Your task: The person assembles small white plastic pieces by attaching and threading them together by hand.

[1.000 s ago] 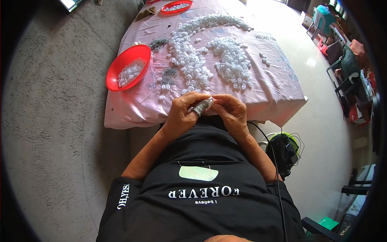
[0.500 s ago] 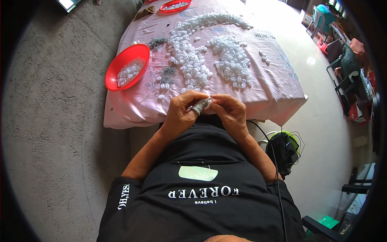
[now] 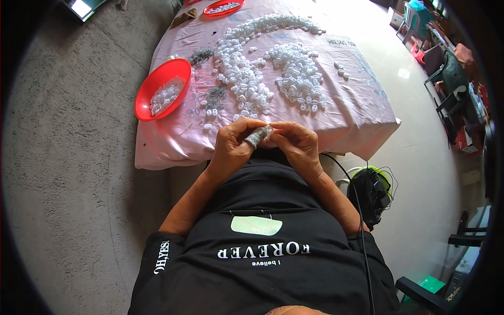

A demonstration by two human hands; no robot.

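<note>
Small white plastic piece (image 3: 269, 130) pinched pretty snug between left hand (image 3: 234, 140) and right hand (image 3: 297, 140) fingertips, loose white pieces (image 3: 300, 80) heaped just beyond the grip.

Wide head-worn fisheye view, looking steeply down and forward over the wearer's black fabric shirt (image 3: 231, 283). The bare left hand (image 3: 232, 143) and bare right hand (image 3: 301, 143) lie near, at mid-frame; beyond, a pink cloth-covered rectangular table (image 3: 362, 110) recedes toward the upper edge.
</note>
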